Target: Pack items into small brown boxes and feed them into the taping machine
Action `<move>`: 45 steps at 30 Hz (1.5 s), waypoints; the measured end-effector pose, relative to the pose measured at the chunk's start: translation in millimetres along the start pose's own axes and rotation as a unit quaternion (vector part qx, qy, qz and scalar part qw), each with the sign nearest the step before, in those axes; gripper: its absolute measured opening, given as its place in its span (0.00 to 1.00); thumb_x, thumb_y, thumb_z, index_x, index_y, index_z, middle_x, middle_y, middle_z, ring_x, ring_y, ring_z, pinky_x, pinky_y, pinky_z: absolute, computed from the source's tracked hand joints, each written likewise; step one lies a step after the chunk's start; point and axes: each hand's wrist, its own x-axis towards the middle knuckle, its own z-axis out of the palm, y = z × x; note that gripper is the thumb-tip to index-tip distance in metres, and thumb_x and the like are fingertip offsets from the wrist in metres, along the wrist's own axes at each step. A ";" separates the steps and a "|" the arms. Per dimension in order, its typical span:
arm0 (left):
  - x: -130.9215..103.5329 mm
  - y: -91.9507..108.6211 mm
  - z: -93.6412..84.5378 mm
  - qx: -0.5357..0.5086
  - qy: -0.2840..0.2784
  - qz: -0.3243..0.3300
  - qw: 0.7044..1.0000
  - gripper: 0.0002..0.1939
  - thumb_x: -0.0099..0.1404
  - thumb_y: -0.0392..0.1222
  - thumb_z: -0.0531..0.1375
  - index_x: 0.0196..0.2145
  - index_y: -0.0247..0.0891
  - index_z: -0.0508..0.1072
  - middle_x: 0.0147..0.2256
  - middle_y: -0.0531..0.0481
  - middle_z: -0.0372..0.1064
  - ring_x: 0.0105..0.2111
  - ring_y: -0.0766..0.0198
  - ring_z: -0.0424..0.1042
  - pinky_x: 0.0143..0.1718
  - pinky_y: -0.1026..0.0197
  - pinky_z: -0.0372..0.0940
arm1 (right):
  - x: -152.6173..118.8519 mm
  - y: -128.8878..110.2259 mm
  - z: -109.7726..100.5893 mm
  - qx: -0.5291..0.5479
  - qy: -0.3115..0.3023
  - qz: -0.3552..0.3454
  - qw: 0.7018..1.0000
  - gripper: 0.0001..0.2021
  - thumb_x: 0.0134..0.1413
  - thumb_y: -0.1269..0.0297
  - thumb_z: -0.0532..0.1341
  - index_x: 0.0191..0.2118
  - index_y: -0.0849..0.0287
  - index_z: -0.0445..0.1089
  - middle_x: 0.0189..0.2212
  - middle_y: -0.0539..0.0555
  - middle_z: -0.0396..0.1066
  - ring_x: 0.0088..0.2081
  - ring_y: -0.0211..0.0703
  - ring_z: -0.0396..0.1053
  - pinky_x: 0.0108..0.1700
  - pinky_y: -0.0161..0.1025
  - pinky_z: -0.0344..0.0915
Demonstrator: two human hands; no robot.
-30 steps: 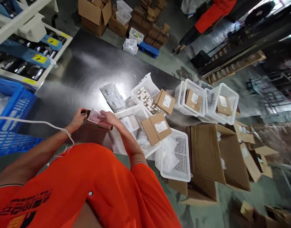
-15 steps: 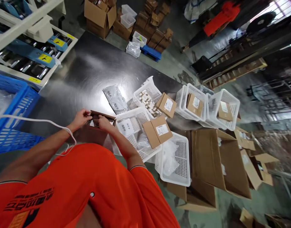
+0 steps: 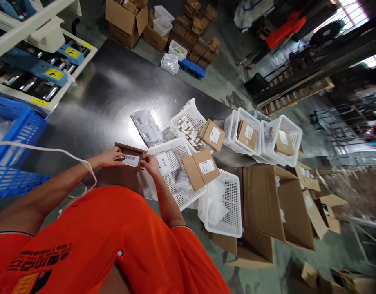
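An open brown cardboard box (image 3: 126, 147) is at the table's near edge, and a packet with a white printed label (image 3: 131, 160) shows inside it. My left hand (image 3: 112, 157) grips the box's left end, fingers closed at the rim. At the opposite end, my right hand (image 3: 150, 164) is closed on the right side, close to the label. The box's lower part is in shadow. Just beyond it on the metal table lie grey plastic packets (image 3: 147, 127) with printed labels.
Right of the box stands a white perforated basket (image 3: 188, 151) with a flat carton (image 3: 201, 168) across it. More white baskets (image 3: 232, 204) and large cardboard boxes (image 3: 264, 200) extend rightward. A blue crate (image 3: 22, 139), roller conveyor (image 3: 37, 77) and white cable (image 3: 62, 151) are on the left.
My right hand has come out of the box's inside and moved right to its end. The white label inside is now in plain view. My left hand has shifted slightly along the left end.
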 end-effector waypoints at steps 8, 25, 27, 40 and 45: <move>3.6 22.3 47.5 0.212 0.241 -0.124 0.939 0.28 0.69 0.50 0.75 0.60 0.34 0.78 0.65 0.22 0.73 0.68 0.24 0.69 0.71 0.26 0.61 | 38.1 -30.7 -0.1 -0.164 -0.022 -0.103 0.981 0.10 0.61 0.61 0.78 0.45 0.56 0.82 0.51 0.65 0.84 0.61 0.64 0.78 0.67 0.56 0.73; 15.7 -41.6 2.2 0.317 0.049 0.072 0.944 0.54 0.66 0.59 0.78 0.78 0.24 0.68 0.77 0.21 0.64 0.81 0.30 0.60 0.83 0.38 0.53 | 20.0 35.4 89.0 -0.346 -0.009 -0.229 0.910 0.46 0.70 0.43 0.72 0.77 0.76 0.65 0.75 0.89 0.64 0.79 0.84 0.60 0.76 0.76 0.64; 27.1 -55.2 -32.3 0.311 0.056 0.078 0.946 0.50 0.69 0.60 0.76 0.77 0.27 0.69 0.78 0.23 0.64 0.81 0.31 0.59 0.83 0.38 0.54 | 46.9 15.4 106.1 -0.321 0.002 -0.243 0.915 0.46 0.69 0.41 0.72 0.75 0.76 0.67 0.73 0.89 0.66 0.77 0.84 0.62 0.74 0.76 0.66; 115.7 -142.0 -307.8 0.255 0.279 -0.257 0.890 0.16 0.77 0.34 0.64 0.57 0.28 0.85 0.75 0.28 0.66 0.63 0.45 0.73 0.66 0.45 0.71 | 276.5 -135.3 185.0 -0.271 0.121 -0.181 0.938 0.41 0.68 0.50 0.72 0.75 0.74 0.65 0.67 0.88 0.68 0.68 0.82 0.66 0.65 0.72 0.70; 177.0 -194.7 -346.7 0.253 0.258 -0.271 0.892 0.14 0.73 0.35 0.67 0.54 0.28 0.86 0.72 0.25 0.71 0.60 0.39 0.78 0.64 0.41 0.75 | 366.1 -178.9 206.0 -0.309 0.116 -0.182 0.926 0.43 0.65 0.54 0.75 0.75 0.78 0.64 0.64 0.86 0.69 0.65 0.80 0.66 0.63 0.67 0.72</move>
